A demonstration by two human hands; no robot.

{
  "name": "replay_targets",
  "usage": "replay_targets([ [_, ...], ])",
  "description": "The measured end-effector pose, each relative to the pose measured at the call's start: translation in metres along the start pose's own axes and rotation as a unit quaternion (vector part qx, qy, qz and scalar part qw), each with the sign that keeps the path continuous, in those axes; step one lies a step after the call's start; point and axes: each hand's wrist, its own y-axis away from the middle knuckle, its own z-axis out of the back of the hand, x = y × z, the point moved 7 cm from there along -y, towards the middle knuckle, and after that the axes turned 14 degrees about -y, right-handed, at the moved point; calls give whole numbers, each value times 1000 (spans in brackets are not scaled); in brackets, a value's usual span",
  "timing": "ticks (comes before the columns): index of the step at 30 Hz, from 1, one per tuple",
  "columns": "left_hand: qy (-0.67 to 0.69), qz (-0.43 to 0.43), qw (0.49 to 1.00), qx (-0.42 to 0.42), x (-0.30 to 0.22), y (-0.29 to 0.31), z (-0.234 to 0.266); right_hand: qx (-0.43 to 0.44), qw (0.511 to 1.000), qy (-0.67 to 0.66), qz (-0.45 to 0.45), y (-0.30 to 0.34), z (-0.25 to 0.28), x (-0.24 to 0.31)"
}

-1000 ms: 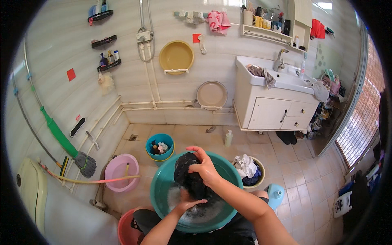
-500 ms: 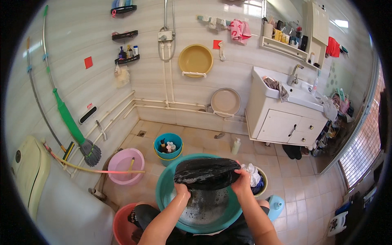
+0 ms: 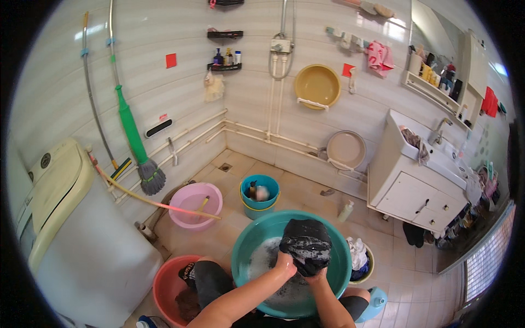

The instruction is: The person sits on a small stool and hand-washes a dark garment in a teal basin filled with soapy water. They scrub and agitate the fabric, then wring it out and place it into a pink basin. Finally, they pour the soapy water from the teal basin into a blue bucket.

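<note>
A wet black cloth [image 3: 307, 243], streaked with suds, is bunched up above the large teal basin [image 3: 238, 257]. My left hand [image 3: 285, 264] is closed on its lower left side. Under its lower edge, my right hand [image 3: 316, 275] grips it too, with most of the fingers hidden by the fabric. Foamy grey water [image 3: 261, 261] lies in the basin below, partly covered by my forearms.
Left of the basin stand a red tub [image 3: 163, 284] with dark cloth, a pink basin [image 3: 180, 210] with a hose across it, and a teal bucket [image 3: 257, 206] of bottles. On the right are a small tub of clothes [image 3: 358, 254] and a light blue container [image 3: 377, 300].
The black cloth went from stretched wide between my hands to a compact bundle. My hands have come close together. The view has turned left.
</note>
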Motion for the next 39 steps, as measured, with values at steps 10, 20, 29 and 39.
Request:
replay_targets([
  [10, -282, 193, 932, -121, 8, -5, 89, -9, 993, 26, 114, 8, -22, 23],
  [20, -79, 279, 947, 135, 40, -21, 92, -34, 928, 326, 178, 8, -75, 36],
  [29, -156, 40, 951, 263, 30, -42, 68, 47, 889, 453, 51, 41, -98, -1],
  [39, -254, -6, 966, 41, -3, -38, 53, -67, 982, 143, 107, 3, -7, 24],
])
